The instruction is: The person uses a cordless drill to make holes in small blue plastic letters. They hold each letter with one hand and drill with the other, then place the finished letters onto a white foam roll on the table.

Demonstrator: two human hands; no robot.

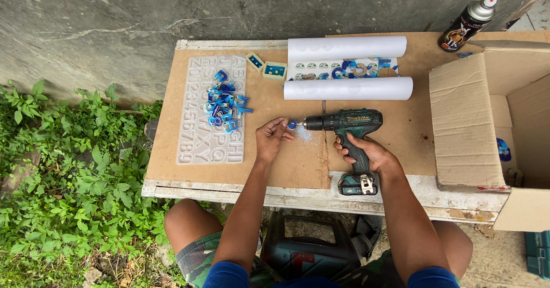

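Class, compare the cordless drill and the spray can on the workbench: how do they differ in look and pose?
The cordless drill is teal and black; the spray can is dark with a white cap. The drill lies sideways, gripped by the right hand; the can stands at the far corner, untouched. Both rest on the brown board.

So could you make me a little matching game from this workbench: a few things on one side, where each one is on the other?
Things:
1. drill
2. spray can
3. letter mould
4. blue piece

Places:
A. far right corner of the bench
B. pinched in the left hand
C. gripped by the right hand
D. flat at the bench's left end

Pairs: 1-C, 2-A, 3-D, 4-B
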